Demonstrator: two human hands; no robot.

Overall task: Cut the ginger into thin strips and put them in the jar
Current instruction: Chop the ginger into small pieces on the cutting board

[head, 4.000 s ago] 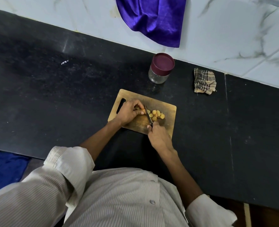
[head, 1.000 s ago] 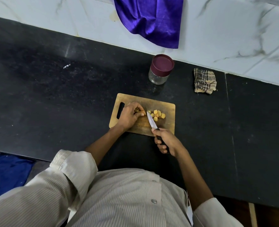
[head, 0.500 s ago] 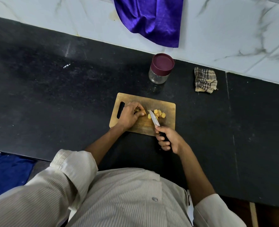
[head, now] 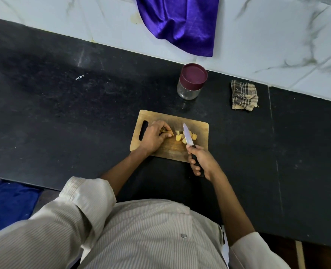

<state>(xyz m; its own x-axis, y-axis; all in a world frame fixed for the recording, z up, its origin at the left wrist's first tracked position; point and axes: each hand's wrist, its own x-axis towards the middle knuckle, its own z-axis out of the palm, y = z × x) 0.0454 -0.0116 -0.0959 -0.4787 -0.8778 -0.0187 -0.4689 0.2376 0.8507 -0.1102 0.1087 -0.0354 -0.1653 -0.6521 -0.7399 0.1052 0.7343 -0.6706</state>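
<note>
A wooden cutting board lies on the black counter. On its left part my left hand pinches the uncut ginger piece, mostly hidden under the fingers. Several yellow cut ginger pieces lie in the board's middle. My right hand grips the black handle of a knife, whose blade points away from me over the cut pieces. A glass jar with a maroon lid on it stands beyond the board, near the wall.
A folded checked cloth lies right of the jar. A purple cloth hangs down the white marble wall. The black counter stretches left and right. A blue cloth shows below the counter's front edge at the left.
Four seconds ago the knife was cutting at the ginger beside my left hand. My right hand then drew back; the blade now sits further right, over the cut pieces.
</note>
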